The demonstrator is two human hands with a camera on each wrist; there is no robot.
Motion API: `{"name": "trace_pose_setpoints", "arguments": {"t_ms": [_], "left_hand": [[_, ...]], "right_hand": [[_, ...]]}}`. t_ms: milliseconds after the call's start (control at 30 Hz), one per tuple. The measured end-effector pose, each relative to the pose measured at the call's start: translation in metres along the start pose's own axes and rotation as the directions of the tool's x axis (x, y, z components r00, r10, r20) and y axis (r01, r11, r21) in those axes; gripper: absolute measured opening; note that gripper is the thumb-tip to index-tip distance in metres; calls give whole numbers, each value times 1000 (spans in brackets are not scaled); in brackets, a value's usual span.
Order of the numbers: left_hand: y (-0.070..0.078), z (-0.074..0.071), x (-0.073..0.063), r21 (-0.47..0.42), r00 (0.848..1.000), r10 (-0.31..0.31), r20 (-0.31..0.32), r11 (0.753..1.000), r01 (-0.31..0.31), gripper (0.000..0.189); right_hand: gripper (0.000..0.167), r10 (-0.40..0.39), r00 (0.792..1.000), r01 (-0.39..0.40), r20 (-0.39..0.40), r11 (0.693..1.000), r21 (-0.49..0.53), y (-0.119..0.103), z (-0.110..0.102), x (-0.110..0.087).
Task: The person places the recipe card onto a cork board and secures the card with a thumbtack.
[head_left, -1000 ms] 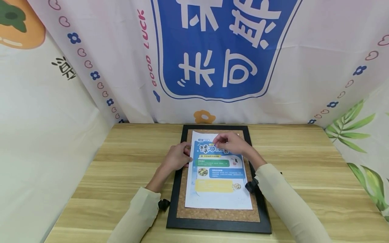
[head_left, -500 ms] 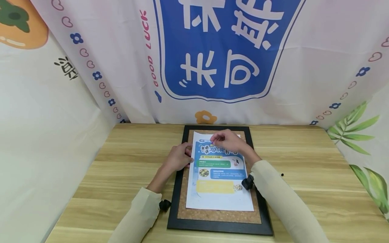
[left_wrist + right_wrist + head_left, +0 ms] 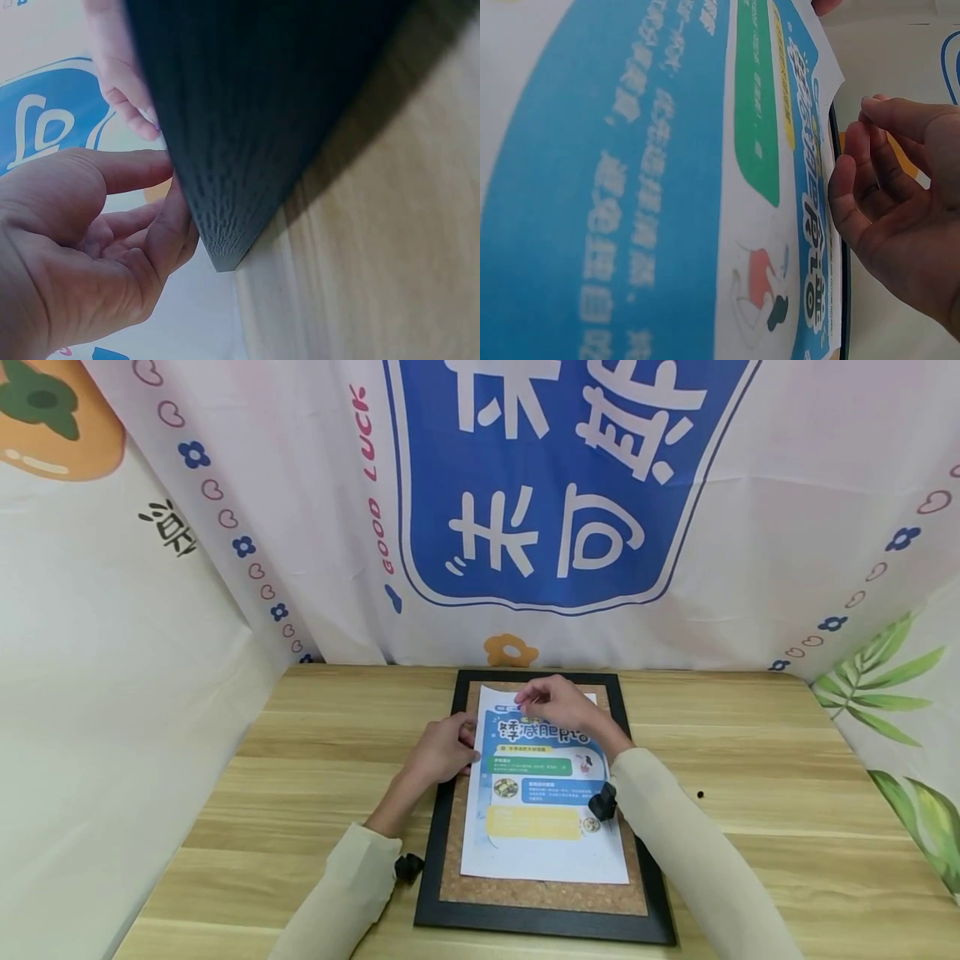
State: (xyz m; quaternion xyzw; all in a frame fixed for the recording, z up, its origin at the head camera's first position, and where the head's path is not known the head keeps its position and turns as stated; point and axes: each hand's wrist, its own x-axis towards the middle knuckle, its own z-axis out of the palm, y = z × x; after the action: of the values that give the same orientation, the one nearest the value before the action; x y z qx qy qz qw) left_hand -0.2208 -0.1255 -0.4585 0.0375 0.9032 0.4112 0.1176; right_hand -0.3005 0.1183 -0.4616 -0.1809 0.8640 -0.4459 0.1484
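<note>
A printed sheet (image 3: 543, 860) in blue, green and yellow lies on a cork board (image 3: 465, 892) with a black frame (image 3: 540, 927). My left hand (image 3: 442, 747) rests at the sheet's upper left edge; in the left wrist view its fingertips are partly hidden behind the frame's side. My right hand (image 3: 562, 703) is over the top of the sheet, thumb and index finger pinching a tiny purplish piece that looks like a push pin (image 3: 521, 707), mostly covered by the fingertips. The sheet's upper left corner lifts slightly. Whether the pin touches the paper I cannot tell.
The board lies on a wood-grain table (image 3: 337, 760). A small black dot-like thing (image 3: 701, 794) is on the table to the right. Behind the table hangs a white printed curtain (image 3: 322, 527) with a blue emblem. Black wrist cameras (image 3: 603, 803) sit on both cuffs.
My right hand has shifted slightly left and up toward the top edge of the sheet, still pinching the small purplish pin. My left hand keeps its place at the left edge.
</note>
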Motion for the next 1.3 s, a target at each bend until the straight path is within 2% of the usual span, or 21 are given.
{"name": "trace_pose_setpoints", "arguments": {"t_ms": [267, 567, 1300], "left_hand": [[0, 0, 0, 2, 1000, -4, 1, 1000, 4, 58], [1, -1, 0, 9, 1000, -7, 14, 1000, 7, 57], [1, -2, 0, -5, 1000, -2, 25, 1000, 2, 57]], "right_hand": [[17, -4, 999, 3, -32, 999, -33, 1, 6, 9], [16, -1, 1000, 0, -27, 1000, -26, 2, 11, 20], [16, -76, 997, 75, -11, 996, -57, 4, 19, 44]]}}
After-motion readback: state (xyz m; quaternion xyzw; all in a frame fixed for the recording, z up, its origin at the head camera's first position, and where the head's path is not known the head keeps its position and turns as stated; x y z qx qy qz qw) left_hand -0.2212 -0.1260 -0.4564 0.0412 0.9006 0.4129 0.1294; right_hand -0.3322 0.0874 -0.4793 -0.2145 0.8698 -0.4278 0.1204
